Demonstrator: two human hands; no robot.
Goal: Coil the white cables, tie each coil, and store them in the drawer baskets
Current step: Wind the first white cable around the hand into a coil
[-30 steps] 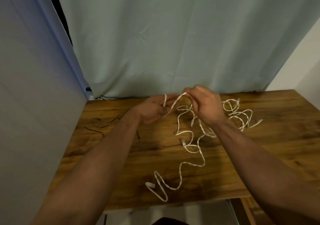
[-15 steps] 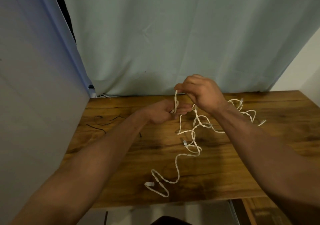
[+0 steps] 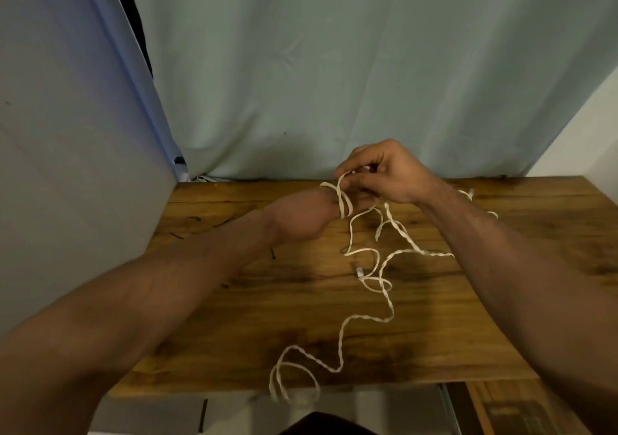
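Note:
A long white twisted cable (image 3: 384, 317) trails in loose bends across the wooden table (image 3: 234, 334), its near end hanging past the front edge. My left hand (image 3: 301, 215) is held over the table's back half with two loops of the cable wound around its fingers. Just above and to the right, my right hand (image 3: 384, 173) pinches the same cable and holds it over the left fingers. More white cable (image 3: 470, 193) lies behind my right forearm, mostly hidden.
A pale green curtain (image 3: 334, 83) hangs behind the table. A grey panel (image 3: 67, 167) stands along the left side. Thin dark ties (image 3: 200, 224) lie on the table's back left. A wooden surface (image 3: 521, 411) shows below the table at the lower right.
My right hand has risen and carried the cable over my left fingers, adding a loop. The cable's loose tail has slid along the table toward its front edge.

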